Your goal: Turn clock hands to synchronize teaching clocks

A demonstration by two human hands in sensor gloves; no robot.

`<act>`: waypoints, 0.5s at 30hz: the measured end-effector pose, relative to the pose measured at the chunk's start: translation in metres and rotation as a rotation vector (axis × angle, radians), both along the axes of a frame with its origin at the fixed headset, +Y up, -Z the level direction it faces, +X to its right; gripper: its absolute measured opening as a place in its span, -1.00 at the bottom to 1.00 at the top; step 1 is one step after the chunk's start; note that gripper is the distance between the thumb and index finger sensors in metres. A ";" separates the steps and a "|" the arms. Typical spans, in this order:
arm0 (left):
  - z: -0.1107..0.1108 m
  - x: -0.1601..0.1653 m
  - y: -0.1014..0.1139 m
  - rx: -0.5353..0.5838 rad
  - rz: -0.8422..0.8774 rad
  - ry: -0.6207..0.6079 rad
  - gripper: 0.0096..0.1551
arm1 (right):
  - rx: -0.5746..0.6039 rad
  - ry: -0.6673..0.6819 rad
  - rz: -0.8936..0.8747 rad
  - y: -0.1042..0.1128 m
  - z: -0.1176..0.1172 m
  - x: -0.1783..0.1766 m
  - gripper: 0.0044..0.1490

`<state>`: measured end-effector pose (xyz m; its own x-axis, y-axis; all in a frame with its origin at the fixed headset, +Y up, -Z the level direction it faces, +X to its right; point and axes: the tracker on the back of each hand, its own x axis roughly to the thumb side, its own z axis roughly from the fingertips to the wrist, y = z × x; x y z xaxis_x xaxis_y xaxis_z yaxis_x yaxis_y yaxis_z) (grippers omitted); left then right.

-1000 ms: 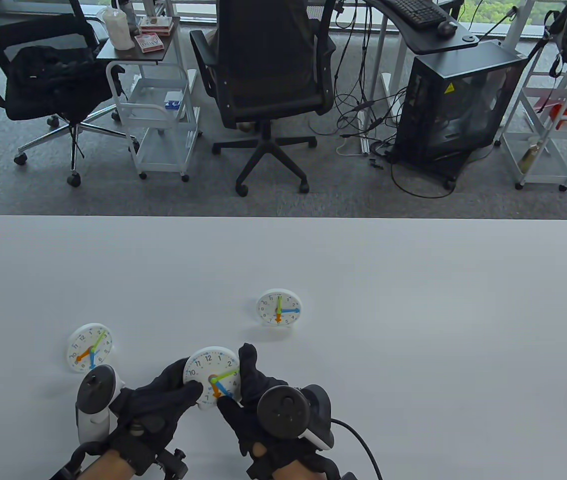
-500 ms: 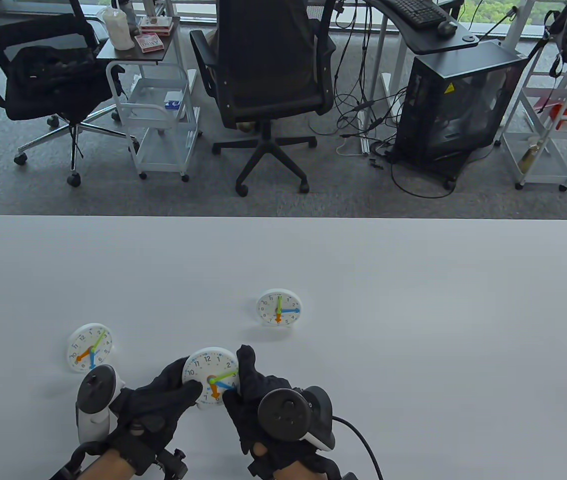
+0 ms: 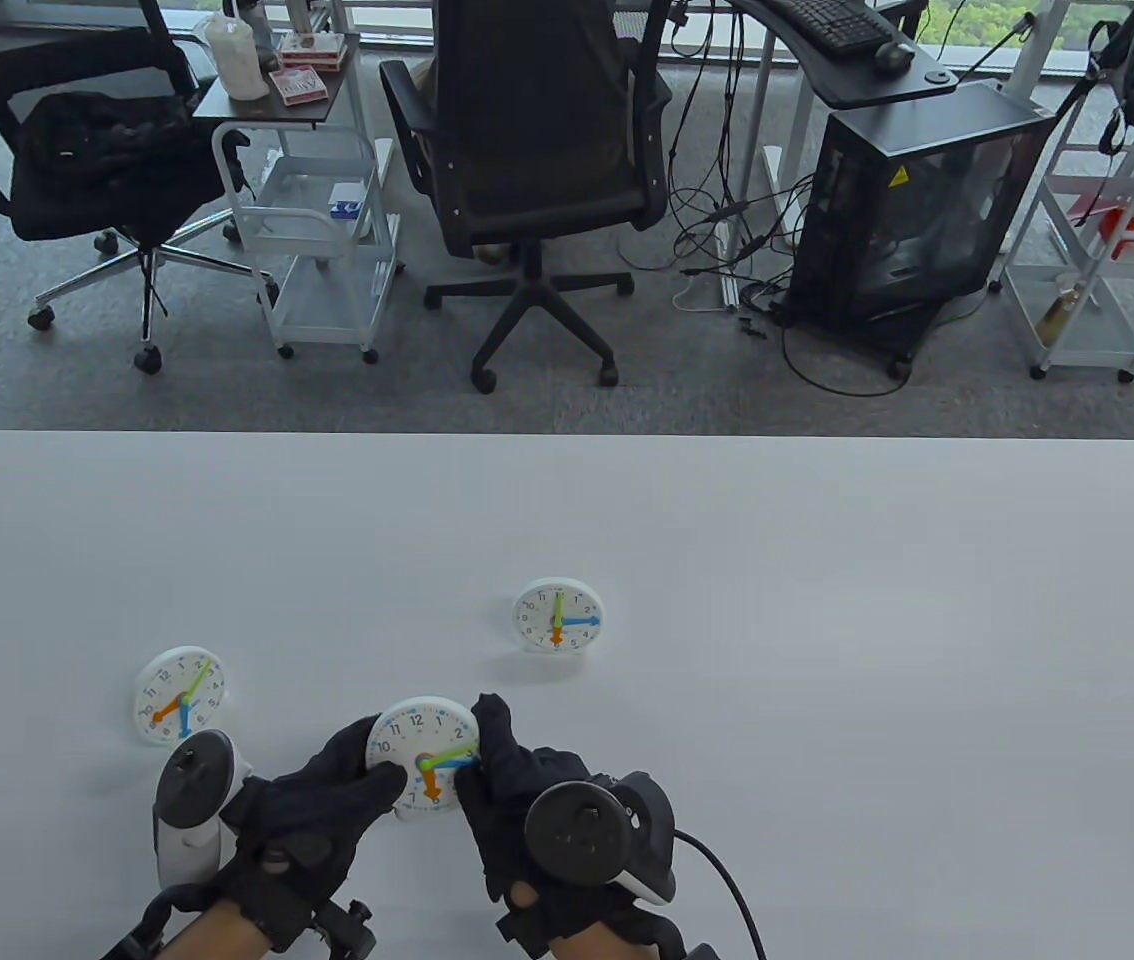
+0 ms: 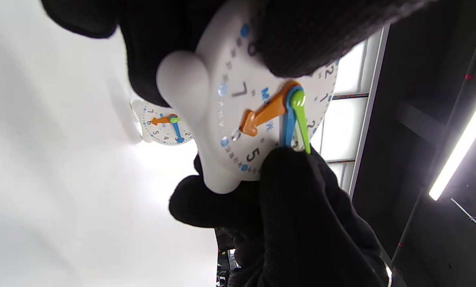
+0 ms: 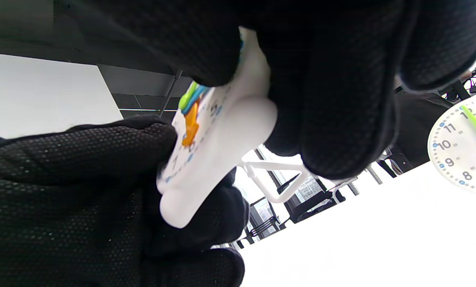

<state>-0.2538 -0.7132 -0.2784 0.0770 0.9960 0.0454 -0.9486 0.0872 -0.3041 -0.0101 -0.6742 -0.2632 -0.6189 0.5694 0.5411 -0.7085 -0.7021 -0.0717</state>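
Your left hand (image 3: 312,810) grips the small round white plastic teaching clock (image 3: 424,757) near the counter's (image 3: 827,650) near edge, bracing it, while your right hand (image 3: 507,790) pinches the thin blue hand (image 4: 289,127) to match the far clock (image 3: 558,616).

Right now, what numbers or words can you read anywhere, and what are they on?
"12", "1", "2", "10", "11": held clock, gripped by the left hand and right hand.
"7", "5": same clock, left wrist view.
"8", "9", "10", "11": far clock; readable only in the right wrist view.
Left clock: numerals too small.
Red boxes on cart: print blurred.
Yellow warning triangle on the black case: symbol unreadable.
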 end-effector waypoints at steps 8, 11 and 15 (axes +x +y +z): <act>0.000 0.001 -0.001 0.001 -0.008 -0.005 -0.37 | 0.010 -0.013 -0.009 0.000 0.000 0.003 -0.20; 0.000 0.001 -0.001 0.003 -0.010 -0.006 -0.37 | 0.012 -0.016 -0.015 0.000 -0.001 0.003 -0.22; 0.000 0.002 -0.001 0.009 -0.010 -0.010 -0.37 | 0.024 -0.025 -0.022 0.001 0.000 0.004 -0.23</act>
